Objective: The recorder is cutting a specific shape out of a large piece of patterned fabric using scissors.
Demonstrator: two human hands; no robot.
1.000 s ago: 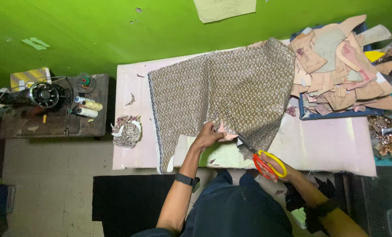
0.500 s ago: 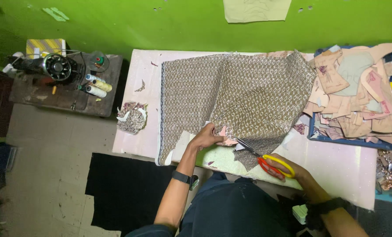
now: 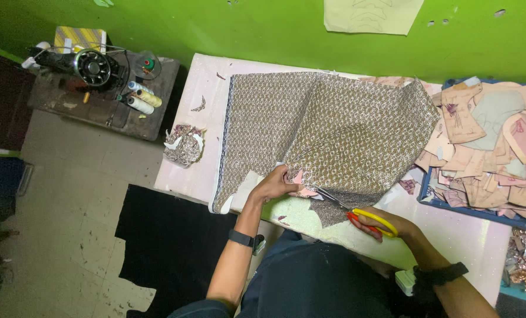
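At fabric edge, right hand gripping scissors

A pale pink cutting table is standing against the green wall, carrying a brown patterned fabric spread across its middle. Left of the fabric, a small heap of offcuts is lying; right of it, a blue tray of paper patterns is sitting.

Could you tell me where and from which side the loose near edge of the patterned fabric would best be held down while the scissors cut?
Probably just left of the blades: the patterned fabric lies flat, so press from above as the left hand does, clear of the scissors in the right hand.
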